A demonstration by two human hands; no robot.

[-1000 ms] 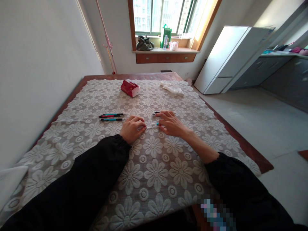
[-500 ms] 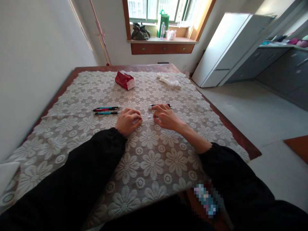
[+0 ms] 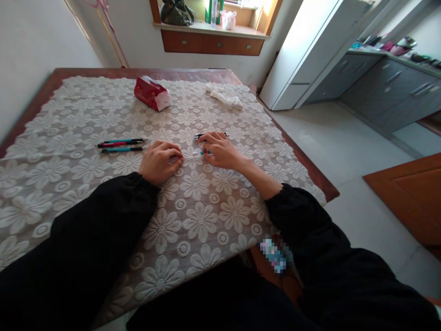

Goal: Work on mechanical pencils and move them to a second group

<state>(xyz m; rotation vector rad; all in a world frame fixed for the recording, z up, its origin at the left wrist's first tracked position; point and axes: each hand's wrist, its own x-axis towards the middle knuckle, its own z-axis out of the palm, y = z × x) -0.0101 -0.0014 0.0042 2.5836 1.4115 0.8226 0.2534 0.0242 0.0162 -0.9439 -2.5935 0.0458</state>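
Observation:
On the lace tablecloth, my left hand [image 3: 161, 162] rests with thumb and forefinger pinched together; whatever is between them is too small to make out. To its right, my right hand [image 3: 220, 150] is curled, its fingertips pinching a thin thing with a light-blue end [image 3: 206, 152], partly hidden by the fingers. A faint pale line runs between the two hands. Black pens [image 3: 197, 137] lie just beyond my right fingers, partly covered. Left of my left hand are several pens [image 3: 120, 143] with blue, red and black barrels, lying side by side.
A red tissue pack [image 3: 151, 94] and a crumpled white plastic bag [image 3: 224, 95] lie towards the table's far side. The wooden table edge [image 3: 289, 142] shows on the right. A white fridge [image 3: 292, 55] stands beyond, and a wooden panel [image 3: 409, 193] is at right.
The view has shifted, so the table sits further left and higher in the picture. The light-blue end at my right fingertips now shows. Both hands keep nearly the same places on the cloth.

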